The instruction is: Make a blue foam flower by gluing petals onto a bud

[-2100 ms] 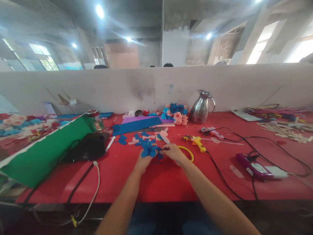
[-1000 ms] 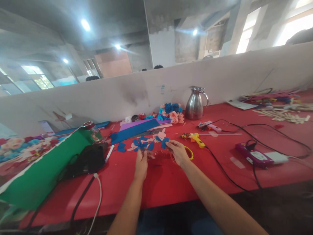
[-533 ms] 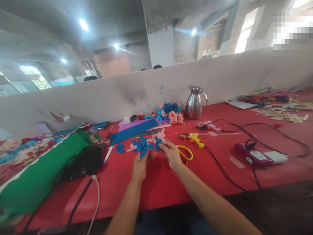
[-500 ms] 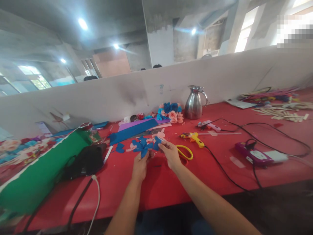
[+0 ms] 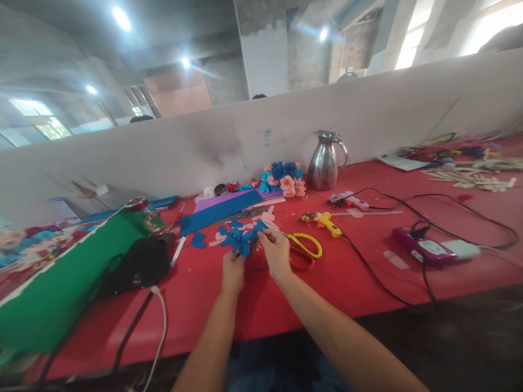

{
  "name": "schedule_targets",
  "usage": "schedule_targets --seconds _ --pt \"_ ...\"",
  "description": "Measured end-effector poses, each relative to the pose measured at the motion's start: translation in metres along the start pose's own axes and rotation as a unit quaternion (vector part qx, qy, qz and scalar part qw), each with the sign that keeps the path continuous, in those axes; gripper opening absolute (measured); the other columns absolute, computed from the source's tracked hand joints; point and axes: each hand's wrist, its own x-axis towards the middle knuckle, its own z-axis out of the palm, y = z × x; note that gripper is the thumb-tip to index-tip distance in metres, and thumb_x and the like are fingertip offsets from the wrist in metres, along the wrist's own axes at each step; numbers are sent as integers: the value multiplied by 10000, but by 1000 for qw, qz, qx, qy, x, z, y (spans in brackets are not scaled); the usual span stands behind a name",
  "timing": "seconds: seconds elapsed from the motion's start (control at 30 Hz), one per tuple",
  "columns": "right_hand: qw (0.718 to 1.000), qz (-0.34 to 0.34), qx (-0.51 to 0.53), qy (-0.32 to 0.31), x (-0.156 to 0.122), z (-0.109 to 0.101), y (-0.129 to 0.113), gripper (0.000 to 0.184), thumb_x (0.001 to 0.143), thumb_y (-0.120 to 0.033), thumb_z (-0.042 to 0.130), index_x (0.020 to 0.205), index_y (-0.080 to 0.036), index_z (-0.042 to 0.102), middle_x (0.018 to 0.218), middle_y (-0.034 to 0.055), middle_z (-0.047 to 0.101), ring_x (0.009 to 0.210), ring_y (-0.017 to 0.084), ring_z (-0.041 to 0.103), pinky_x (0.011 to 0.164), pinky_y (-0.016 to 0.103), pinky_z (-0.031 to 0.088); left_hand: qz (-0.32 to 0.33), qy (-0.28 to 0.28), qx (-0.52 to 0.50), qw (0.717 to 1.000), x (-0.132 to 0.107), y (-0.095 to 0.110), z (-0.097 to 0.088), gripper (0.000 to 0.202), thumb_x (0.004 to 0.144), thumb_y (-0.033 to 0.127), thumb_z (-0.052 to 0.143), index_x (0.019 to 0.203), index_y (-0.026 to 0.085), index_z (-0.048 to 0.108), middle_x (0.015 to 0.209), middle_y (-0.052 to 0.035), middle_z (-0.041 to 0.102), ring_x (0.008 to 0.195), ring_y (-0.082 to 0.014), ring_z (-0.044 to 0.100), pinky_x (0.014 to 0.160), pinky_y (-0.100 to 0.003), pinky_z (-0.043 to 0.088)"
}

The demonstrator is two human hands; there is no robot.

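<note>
My left hand (image 5: pixel 233 268) is closed on a blue paper flower (image 5: pixel 239 240), holding it from below above the red table. In my right hand (image 5: pixel 277 249), thumb and fingers pinch a blue paper petal (image 5: pixel 257 228) at the flower's right side. Whether petal and flower touch I cannot tell. Just right of my right hand lie scissors (image 5: pixel 312 247) with yellow handles, partly hidden behind the hand. Loose blue petals (image 5: pixel 198 240) and pink paper pieces (image 5: pixel 267 214) lie around the hands. Behind them is a strip of blue paper (image 5: pixel 223 211) on a purple sheet.
A yellow glue gun (image 5: pixel 326 222) and a pink glue gun (image 5: pixel 350 201) lie to the right, their cords reaching a purple power strip (image 5: pixel 425 246). A steel jug (image 5: pixel 323 163) stands behind, beside a bunch of paper flowers (image 5: pixel 286 179). A green box (image 5: pixel 73 283) stands left.
My right hand has moved left and a little down, bringing the petal to the flower in my left hand. More of the scissors shows now. The camera view has shifted slightly.
</note>
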Motion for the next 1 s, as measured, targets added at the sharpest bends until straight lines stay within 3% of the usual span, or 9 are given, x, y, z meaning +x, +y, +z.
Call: schedule_targets --seconds 0.1,0.27,0.43,1.0 --pt "1000 -19 -12 4 -5 5 0 160 726 -334 626 763 -190 683 741 15 700 731 189 632 700 287 485 5 -7 -19 1000 -1 1 1 311 571 310 771 824 132 746 766 -81 742 855 -259 675 859 -414 492" --pt "1000 -6 11 -15 -15 13 -3 175 745 -329 602 797 -188 690 770 21 703 697 184 626 657 282 484 -9 3 -13 1000 -2 1 1 277 582 287 748 818 141 748 768 -80 743 881 -269 673 848 -424 501" --pt "999 14 32 8 -24 16 -3 181 725 -343 629 795 -181 669 778 32 702 730 186 626 684 281 488 -12 9 -35 999 2 -3 -5 309 537 288 792 806 142 748 754 -67 738 860 -253 674 858 -414 499" --pt "998 38 45 -1 -24 15 1 214 702 -374 654 790 -179 656 751 26 682 720 175 598 668 268 473 2 3 -30 1000 -1 -1 -4 221 542 253 781 737 153 759 718 -58 737 843 -249 674 839 -409 513"
